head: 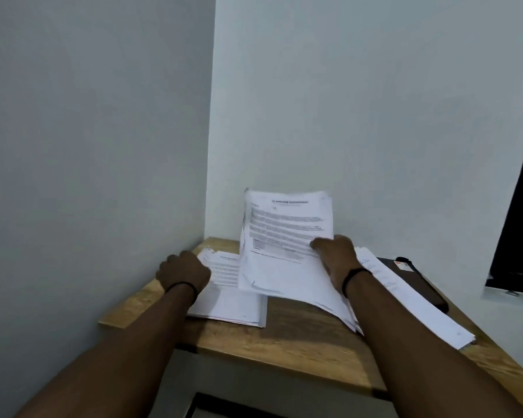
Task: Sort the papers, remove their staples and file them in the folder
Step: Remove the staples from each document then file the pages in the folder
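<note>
While two hands [183, 271] work, three paper stacks [230, 300] show.

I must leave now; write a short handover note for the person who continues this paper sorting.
Right hand grips a raised sheaf of papers over the table. Left hand rests on the left pile. Another pile lies on the right, the dark folder beyond it, closed.
Done: some sorting into piles.
Left: finish sorting, remove staples, file everything.
</note>
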`<state>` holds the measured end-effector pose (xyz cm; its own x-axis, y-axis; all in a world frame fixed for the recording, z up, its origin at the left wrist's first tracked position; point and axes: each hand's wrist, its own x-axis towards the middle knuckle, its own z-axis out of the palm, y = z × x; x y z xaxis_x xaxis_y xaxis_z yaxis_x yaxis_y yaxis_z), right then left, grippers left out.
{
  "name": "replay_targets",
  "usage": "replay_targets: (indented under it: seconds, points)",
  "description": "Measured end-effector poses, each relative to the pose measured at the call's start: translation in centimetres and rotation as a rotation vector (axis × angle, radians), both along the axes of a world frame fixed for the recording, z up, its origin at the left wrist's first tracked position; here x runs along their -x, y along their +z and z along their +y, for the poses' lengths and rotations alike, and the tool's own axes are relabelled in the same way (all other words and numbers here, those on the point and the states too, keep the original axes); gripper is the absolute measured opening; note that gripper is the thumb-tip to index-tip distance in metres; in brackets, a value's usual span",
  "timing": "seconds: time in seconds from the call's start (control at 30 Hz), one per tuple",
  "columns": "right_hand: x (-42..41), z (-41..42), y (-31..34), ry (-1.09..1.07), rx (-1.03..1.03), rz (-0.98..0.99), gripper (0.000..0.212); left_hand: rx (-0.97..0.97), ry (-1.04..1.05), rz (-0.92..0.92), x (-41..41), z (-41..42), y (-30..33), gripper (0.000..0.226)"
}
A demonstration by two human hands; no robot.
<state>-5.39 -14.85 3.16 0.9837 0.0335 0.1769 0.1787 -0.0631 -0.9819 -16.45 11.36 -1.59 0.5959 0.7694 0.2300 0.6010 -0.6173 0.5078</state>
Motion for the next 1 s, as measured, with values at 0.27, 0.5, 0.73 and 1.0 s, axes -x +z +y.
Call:
replay_targets:
  seconds: [0.27, 0.5, 0.73, 1.0]
  points:
    - [-0.2, 3.7, -5.6, 0.054, 0.245, 0.234, 0.027, 0.261, -0.099, 0.064, 0.2, 4.2, -1.4, 0.044]
    - [-1.4, 7.0, -7.7, -0.024, 0.370, 0.245, 0.016, 0.234, -0.201, 0.153, -2.7, 5.0, -1.5, 0.032]
    - [-4.3, 9.3, -9.4, -0.087, 0.309, 0.240, 0.018, 0.323, -0.157, 0.015, -5.6, 7.7, -2.5, 0.049]
    - [-9.5, 12.5, -9.4, -0.114, 0.309, 0.270, 0.026, 0.284, -0.141, 0.007, -12.0, 9.7, -2.3, 0.050]
